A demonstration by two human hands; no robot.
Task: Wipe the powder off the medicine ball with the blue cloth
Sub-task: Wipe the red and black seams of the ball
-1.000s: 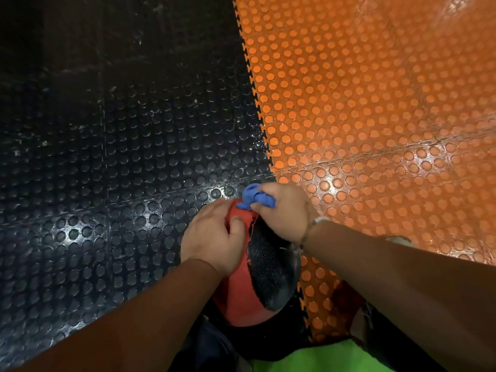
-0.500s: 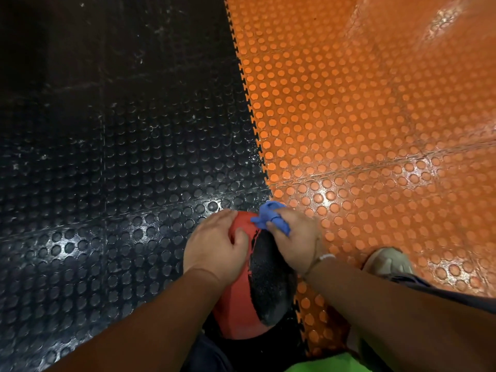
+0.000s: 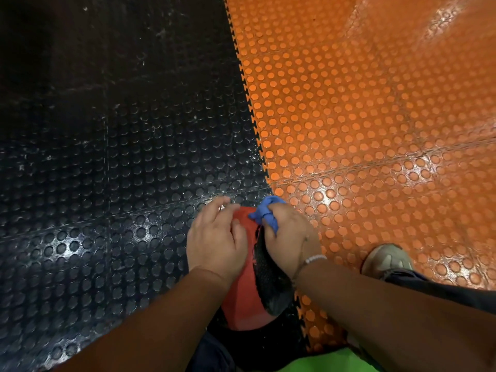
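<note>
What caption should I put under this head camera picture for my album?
Right hand presses a bunched blue cloth onto a red-and-black medicine ball steadied by the left hand.

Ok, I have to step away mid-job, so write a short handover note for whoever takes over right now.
Left hand: open, resting on the red side of the medicine ball, steadying it.
Right hand: grip on the bunched blue cloth, pressed on the ball's top.
Ball is over the seam between black mat and orange mat.
Done: wiping under way; powder removed so far, cannot tell.
Left: black textured panel and the hidden sides.
</note>
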